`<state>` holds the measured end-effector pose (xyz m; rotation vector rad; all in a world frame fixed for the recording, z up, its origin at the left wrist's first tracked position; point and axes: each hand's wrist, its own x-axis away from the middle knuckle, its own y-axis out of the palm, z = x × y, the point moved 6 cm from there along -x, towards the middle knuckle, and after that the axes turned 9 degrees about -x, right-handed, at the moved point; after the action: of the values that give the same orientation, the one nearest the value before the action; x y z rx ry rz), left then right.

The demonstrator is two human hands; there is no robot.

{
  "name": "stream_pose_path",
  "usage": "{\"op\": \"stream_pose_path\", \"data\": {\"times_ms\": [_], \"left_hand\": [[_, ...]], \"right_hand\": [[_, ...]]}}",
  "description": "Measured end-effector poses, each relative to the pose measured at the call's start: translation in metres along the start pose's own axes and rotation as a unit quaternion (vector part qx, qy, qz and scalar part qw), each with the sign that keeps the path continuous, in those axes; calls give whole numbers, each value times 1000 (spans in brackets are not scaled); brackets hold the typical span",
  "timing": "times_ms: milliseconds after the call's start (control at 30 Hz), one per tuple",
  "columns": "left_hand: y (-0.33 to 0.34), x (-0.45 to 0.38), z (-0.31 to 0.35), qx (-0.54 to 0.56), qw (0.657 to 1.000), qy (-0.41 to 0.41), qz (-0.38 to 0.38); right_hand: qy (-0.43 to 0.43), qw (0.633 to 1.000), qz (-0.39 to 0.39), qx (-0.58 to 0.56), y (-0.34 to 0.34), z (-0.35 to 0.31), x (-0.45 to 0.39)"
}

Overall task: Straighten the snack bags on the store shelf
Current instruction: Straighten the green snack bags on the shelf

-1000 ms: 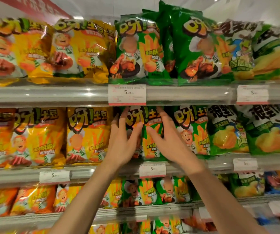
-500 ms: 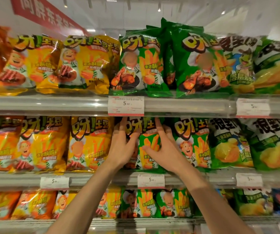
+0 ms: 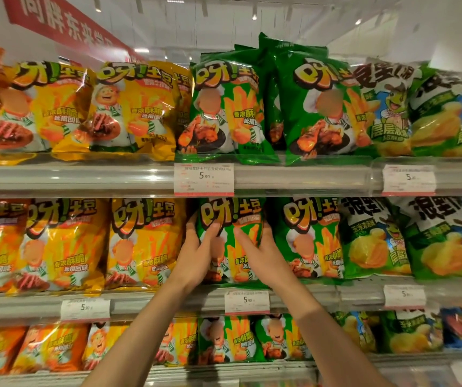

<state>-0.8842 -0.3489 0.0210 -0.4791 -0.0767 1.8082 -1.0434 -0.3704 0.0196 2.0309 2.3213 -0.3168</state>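
Green snack bag (image 3: 231, 241) on middle shelf (image 3: 151, 298), gripped at both sides by left hand (image 3: 196, 255) and right hand (image 3: 263, 255), fingers curled round edges, thumbs across front, likely to square it upright.

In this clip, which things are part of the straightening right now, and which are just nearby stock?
In the job:
- green snack bag on the middle shelf, held at both sides
- left hand
- right hand

Just nearby:
- yellow bags to the left
- green bags on the shelf above
- price tag
- red banner
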Motion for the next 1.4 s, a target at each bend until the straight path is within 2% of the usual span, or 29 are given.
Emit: {"op": "stream_pose_path", "data": {"times_ms": [300,367,467,533,633,833,967,1133,1233,1400], "left_hand": [[-4,1,-9,-50,998,10,35],[-9,9,-4,-75,994,42,71],[-15,23,6,-162,971,132,118],[-11,24,7,-206,962,156,94],[-6,19,5,-213,967,131,53],[-12,19,8,-216,968,128,31],[-25,33,11,-223,963,137,57],[-39,74,-5,-184,977,87,68],[-43,103,-10,-162,983,55,62],[-49,132,-30,-114,992,-3,53]], "right_hand": [[-12,997,22,73,-1,-5,7],[-67,991,37,109,-3,-14,18],[-166,967,37,187,-1,-25,35],[-177,958,23,224,2,-21,35],[-164,957,14,238,3,-17,29],[-127,975,-24,183,-4,-16,28],[-99,984,-51,141,-23,-4,44],[-71,997,-19,34,-47,23,76],[-70,997,-1,17,-53,35,95],[-18,999,3,29,-44,52,105]]}}
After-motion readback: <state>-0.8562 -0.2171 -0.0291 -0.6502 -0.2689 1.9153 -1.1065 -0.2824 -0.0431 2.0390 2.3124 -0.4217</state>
